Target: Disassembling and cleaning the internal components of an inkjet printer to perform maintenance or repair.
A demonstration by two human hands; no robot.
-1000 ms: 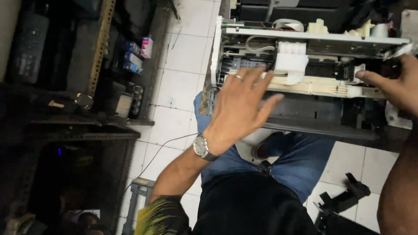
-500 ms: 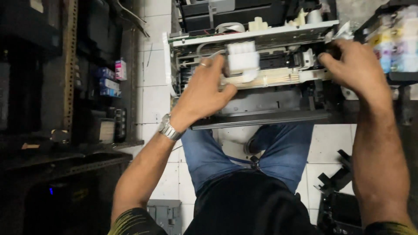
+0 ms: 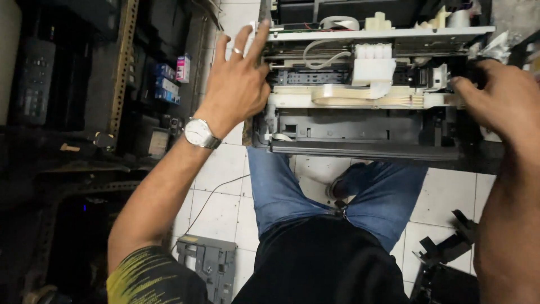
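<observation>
printer: we see an opened printer (image 3: 360, 135), casing off, black base, lying level at 12 o'clock
carriage: white block (image 3: 373, 68) mid-rail

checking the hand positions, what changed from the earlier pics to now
The left hand moved off the white carriage block in the middle of the opened printer to its left end, fingers spread against the frame. The right hand stayed at the right end. The printer stayed across the person's lap, with its white ribbon cable in place. No change that I can see in the shelving on the left.
</observation>
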